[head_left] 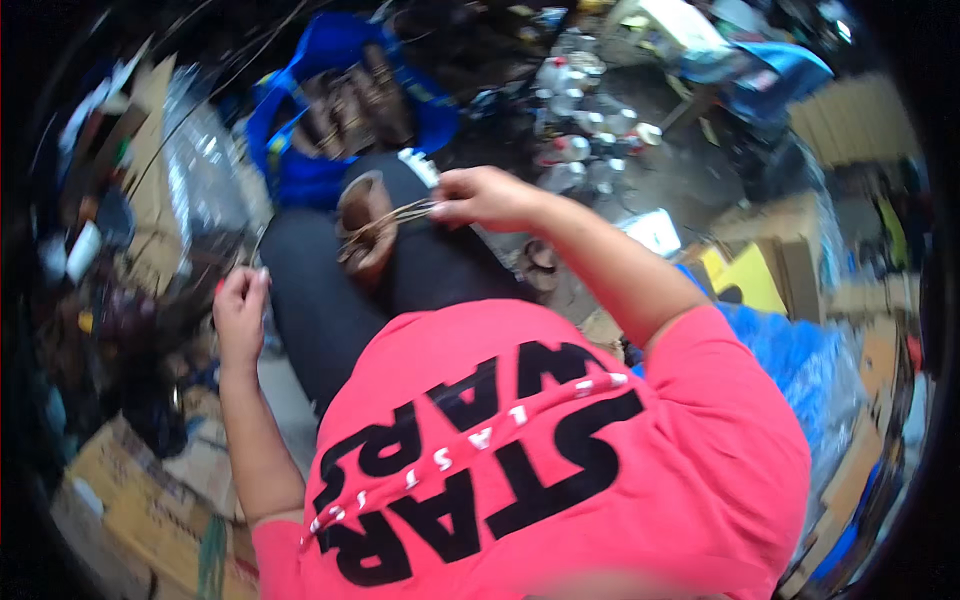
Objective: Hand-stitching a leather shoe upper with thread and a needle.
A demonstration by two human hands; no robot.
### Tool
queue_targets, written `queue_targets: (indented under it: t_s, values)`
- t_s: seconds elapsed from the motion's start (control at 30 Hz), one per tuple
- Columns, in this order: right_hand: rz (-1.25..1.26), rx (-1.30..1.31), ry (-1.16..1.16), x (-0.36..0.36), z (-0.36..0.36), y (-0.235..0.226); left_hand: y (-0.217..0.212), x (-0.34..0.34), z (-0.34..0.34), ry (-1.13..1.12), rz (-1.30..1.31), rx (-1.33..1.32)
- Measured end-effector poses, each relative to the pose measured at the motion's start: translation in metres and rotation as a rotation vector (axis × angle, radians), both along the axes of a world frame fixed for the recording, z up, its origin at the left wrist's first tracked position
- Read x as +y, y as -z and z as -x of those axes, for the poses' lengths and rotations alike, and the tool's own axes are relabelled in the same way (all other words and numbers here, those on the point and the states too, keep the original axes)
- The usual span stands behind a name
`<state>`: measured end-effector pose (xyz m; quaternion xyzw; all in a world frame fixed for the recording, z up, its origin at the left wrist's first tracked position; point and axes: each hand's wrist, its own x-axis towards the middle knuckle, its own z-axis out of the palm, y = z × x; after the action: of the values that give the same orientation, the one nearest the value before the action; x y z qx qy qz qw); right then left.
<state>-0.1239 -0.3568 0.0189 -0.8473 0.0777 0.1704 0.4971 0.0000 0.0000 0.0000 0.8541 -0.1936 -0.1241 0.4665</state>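
Observation:
A brown leather boot (366,232) rests between my thighs, its opening turned up toward me. Pale laces (408,212) stretch from it to my right hand (482,198), whose fingers are pinched closed on them above my right knee. Off to the left, beside my left thigh, my left hand (242,300) is raised with its fingers closed. A small spot of red shows at its edge; what the fingers hold, if anything, is too blurred to name.
Ahead of my knees stands a blue bag (290,165) with several brown boots or shoes (350,110) in it. Plastic bottles (575,150) litter the floor beyond. Cardboard (130,490) lies at the near left, and cardboard boxes (775,240) and blue plastic sheeting (785,350) at the right.

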Motion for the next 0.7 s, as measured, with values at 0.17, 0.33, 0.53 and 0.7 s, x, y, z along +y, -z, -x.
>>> queue_targets:
  t_s: [0.17,0.33,0.53,0.7]
  values:
    - [-0.236,-0.06,0.145,-0.009,-0.012,0.022,-0.015,0.011,-0.006,-0.033,0.028,-0.119]
    - [-0.033,-0.363,0.128,0.004,-0.008,0.008,-0.026,-0.066,0.022,0.26,-0.151,-0.382]
    - [0.077,-0.21,0.217,0.003,-0.001,0.02,-0.013,-0.079,0.004,0.468,-0.171,-0.412]
    - [0.288,-0.437,0.177,0.001,-0.005,0.019,-0.025,-0.045,-0.003,0.343,-0.137,0.13]
